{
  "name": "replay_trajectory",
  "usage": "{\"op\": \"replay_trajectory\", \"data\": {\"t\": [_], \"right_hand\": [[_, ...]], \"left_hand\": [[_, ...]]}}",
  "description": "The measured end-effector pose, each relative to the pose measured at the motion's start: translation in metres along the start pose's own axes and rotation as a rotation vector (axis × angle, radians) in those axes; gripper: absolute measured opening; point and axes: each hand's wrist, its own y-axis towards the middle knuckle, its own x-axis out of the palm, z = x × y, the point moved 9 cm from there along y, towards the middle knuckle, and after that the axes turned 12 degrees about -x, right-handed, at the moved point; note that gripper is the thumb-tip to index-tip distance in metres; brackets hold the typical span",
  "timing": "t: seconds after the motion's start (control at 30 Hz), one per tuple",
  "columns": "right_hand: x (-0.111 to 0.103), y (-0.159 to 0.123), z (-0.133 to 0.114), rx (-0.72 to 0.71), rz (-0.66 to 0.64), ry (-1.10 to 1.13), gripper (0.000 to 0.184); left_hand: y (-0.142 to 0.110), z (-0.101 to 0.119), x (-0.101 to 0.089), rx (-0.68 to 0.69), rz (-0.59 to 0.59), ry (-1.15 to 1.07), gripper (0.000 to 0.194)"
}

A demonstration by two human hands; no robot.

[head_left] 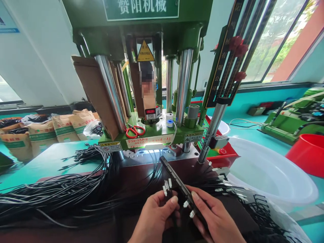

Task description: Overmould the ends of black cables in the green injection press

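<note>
Far left: brown paper sacks (62, 127) stand in a row. Mid-scene: red-handled scissors (135, 129) lie flat. Right: white oval tub (268, 179), red plastic container (306, 157) just beyond.

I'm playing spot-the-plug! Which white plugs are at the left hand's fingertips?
The little cluster poking up above the left hand. Two other plugs sit beside the dark bar in the right hand; more plugs lie farther right.

Bright daylight fills the right-hand window (268, 44), highlights streak the steel columns (184, 84), and edges look stretched.
</note>
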Motion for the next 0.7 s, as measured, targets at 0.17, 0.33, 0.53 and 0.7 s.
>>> {"op": "replay_trajectory", "data": {"t": [0.17,0.33,0.53,0.7], "right_hand": [[-0.006,-0.004,0.0,0.004,0.038,0.051,0.06],[-0.004,-0.003,0.0,0.003,0.047,0.039,0.055],[0.001,-0.001,-0.001,0.018,-0.052,0.044,0.052],[0.003,-0.003,-0.006,0.056,-0.058,0.038,0.056]], "left_hand": [[-0.003,0.002,-0.009,0.003,0.058,-0.059,0.044],[0.001,-0.001,-0.006,0.012,0.079,0.079,0.041],[-0.001,0.0,-0.004,0.05,0.131,0.354,0.04],[-0.006,0.001,0.003,0.027,0.103,0.475,0.035]]}}
